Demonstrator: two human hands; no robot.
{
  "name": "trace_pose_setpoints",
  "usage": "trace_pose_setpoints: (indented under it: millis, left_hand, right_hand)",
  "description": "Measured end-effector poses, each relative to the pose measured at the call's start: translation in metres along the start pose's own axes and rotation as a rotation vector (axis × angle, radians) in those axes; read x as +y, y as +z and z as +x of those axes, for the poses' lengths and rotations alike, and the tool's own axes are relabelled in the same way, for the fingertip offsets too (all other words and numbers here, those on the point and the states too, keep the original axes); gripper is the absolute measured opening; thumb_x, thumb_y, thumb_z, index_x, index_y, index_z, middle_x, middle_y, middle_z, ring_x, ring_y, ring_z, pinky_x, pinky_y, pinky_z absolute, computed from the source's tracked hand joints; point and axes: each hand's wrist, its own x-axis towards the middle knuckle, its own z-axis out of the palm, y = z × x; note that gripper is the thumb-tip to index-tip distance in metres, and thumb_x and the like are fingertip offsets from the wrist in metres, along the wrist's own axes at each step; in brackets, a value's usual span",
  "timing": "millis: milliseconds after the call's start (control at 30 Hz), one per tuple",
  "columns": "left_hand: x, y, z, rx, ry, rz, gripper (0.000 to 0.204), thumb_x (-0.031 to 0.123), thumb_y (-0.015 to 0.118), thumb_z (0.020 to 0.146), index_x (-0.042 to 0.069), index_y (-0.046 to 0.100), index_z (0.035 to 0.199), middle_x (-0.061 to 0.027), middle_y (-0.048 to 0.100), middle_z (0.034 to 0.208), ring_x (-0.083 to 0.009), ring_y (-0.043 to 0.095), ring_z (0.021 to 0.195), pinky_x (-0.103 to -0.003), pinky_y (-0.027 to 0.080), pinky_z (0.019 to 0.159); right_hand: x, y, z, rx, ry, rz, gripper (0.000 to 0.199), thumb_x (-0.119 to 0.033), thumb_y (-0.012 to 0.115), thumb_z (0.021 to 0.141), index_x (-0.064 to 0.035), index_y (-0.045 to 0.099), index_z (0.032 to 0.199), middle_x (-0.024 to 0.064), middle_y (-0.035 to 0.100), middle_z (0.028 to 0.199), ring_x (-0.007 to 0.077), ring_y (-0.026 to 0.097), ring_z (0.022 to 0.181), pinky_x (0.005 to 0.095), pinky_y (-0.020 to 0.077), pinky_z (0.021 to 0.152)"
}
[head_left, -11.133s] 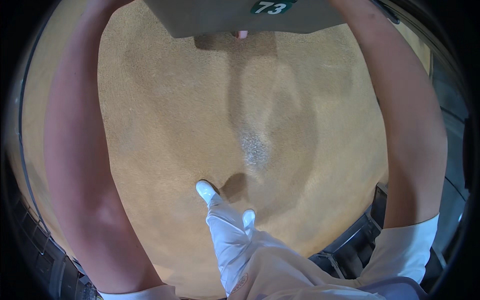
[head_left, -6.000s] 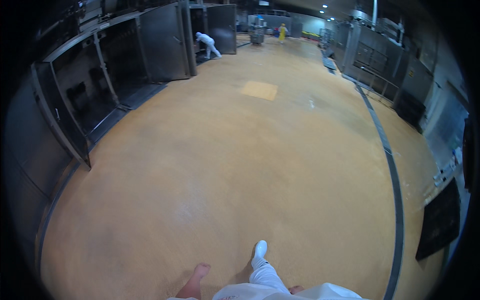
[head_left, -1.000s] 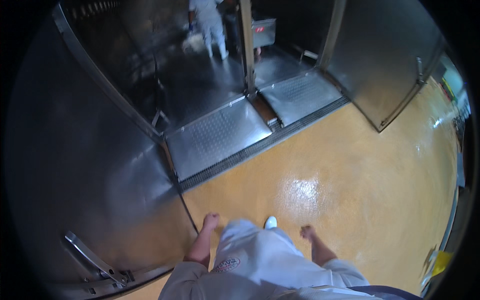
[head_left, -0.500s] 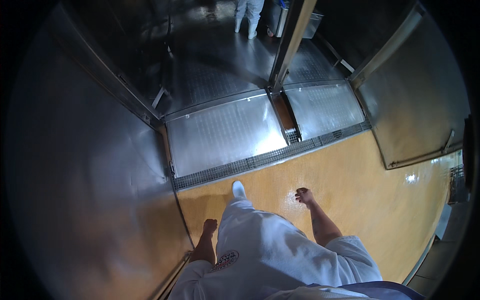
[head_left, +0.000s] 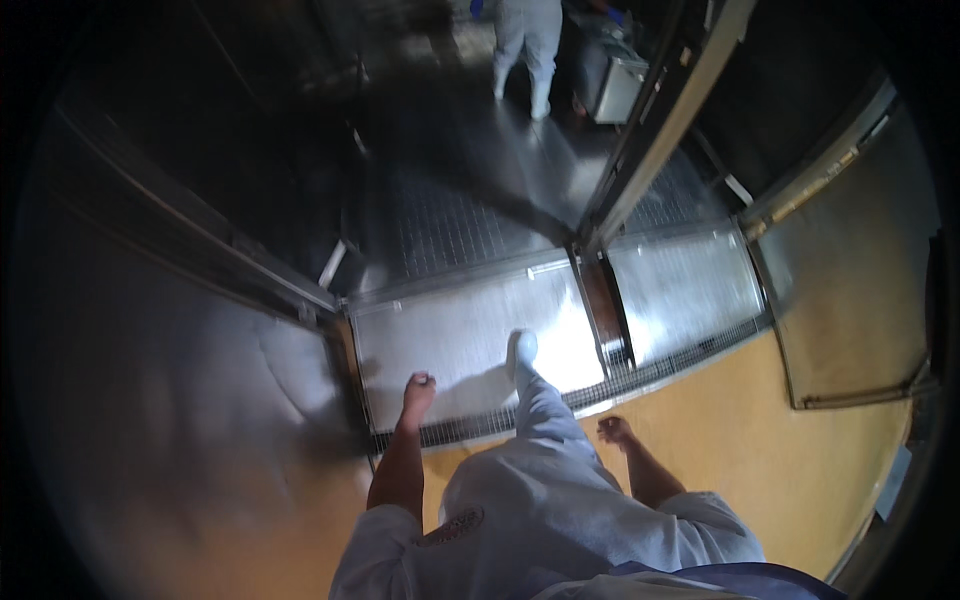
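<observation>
l grip [head_left: 418, 392], r grip [head_left: 615, 432] half-curled, empty; l above mtl plate [head_left: 450, 330]

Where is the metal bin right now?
In the head view, the metal bin is near the top, right of centre, between a co-worker's white-clad legs and the slanting metal post.

Two bare hands, one left hand [head_left: 418, 392], one right hand [head_left: 615, 432], lower centre; one near boot [head_left: 524, 347], centre; two metal plates [head_left: 440, 345], mid-frame; one post [head_left: 672, 135], upper right; one co-worker [head_left: 528, 38], two far boots [head_left: 540, 104], top centre.
</observation>
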Motion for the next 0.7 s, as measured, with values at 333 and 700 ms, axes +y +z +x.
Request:
trace_pose_setpoints:
  millis: [333, 700]
  left_hand:
    - [0.098, -0.031, 0.164, 0.062, -0.099, 0.214, 0.039, 0.033, 0.073, 0.082, 0.007, 0.063, 0.110, -0.0156, 0.071, 0.094, -0.0274, 0.069, 0.085, -0.041, 0.055, 0.076]
    - [0.248, 0.020, 0.326, -0.067, -0.455, -0.109, 0.026, 0.023, 0.067, 0.090, 0.005, 0.060, 0.109, -0.0080, 0.068, 0.085, -0.0166, 0.064, 0.070, -0.031, 0.052, 0.057]
  right_hand:
    - [-0.287, -0.069, 0.261, -0.078, -0.029, 0.030, 0.030, -0.032, 0.058, 0.098, -0.0059, 0.066, 0.109, 0.0077, 0.071, 0.089, 0.0178, 0.068, 0.070, 0.0325, 0.0532, 0.054]
    - [-0.646, -0.114, 0.388, -0.131, -0.730, -0.010, 0.026, -0.023, 0.054, 0.098, 0.0005, 0.064, 0.103, 0.0102, 0.067, 0.089, 0.0184, 0.068, 0.074, 0.0321, 0.0586, 0.064]
